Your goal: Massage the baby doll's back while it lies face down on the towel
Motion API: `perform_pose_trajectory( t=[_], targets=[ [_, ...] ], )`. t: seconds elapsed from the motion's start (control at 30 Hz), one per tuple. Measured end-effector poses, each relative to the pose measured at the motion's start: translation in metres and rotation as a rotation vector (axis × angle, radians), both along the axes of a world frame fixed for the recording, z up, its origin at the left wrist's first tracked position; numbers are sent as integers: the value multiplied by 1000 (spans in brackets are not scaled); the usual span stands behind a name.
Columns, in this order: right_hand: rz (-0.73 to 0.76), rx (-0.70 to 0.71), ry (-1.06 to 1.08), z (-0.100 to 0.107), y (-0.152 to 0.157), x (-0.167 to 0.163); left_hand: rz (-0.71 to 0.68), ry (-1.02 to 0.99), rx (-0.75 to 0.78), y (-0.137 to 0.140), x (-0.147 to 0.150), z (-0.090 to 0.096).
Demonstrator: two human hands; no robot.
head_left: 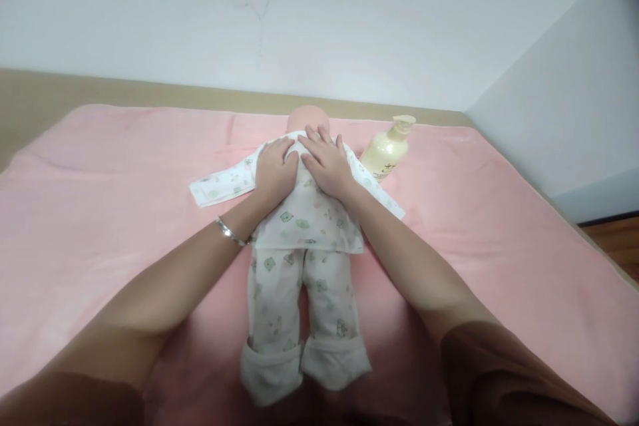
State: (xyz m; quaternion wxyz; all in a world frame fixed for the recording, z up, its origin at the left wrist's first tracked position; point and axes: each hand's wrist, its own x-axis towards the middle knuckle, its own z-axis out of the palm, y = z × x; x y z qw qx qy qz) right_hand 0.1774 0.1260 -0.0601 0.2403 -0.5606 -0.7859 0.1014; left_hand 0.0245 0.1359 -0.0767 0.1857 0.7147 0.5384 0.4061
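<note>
Nearest, at six o'clock on a pink sheet (509,253), lie printed trousers (327,293) with turned-up cuffs. The doll (308,118) wearing them lies mid-view, head toward twelve. The left hand (276,170) and right hand (327,161) rest palm-down on its matching shirt (309,223), fingers extended, clamped on nothing. At two o'clock is a pump bottle (387,148); beyond, a pale wall (349,26).

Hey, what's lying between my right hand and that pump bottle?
In the head view, a white printed sleeve of the doll's top lies between your right hand and the pump bottle.
</note>
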Motion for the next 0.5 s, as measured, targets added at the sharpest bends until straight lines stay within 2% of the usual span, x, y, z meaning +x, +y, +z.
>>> perform_pose_trajectory(
  t=[0.2, 0.37, 0.43, 0.5],
  targets=[
    [-78, 9, -33, 1, -6, -3, -22, -25, -5, -5, -8, -3],
    [-266, 12, -103, 2, -30, -20, -20, -12, -16, -4, -8, -4],
    [-252, 41, -125, 1, -44, -29, -18, -24, -11, -4, -7, -5],
    [-177, 87, -133, 0, -57, -36, -16, -37, -7, -4, -7, -5]
  ],
)
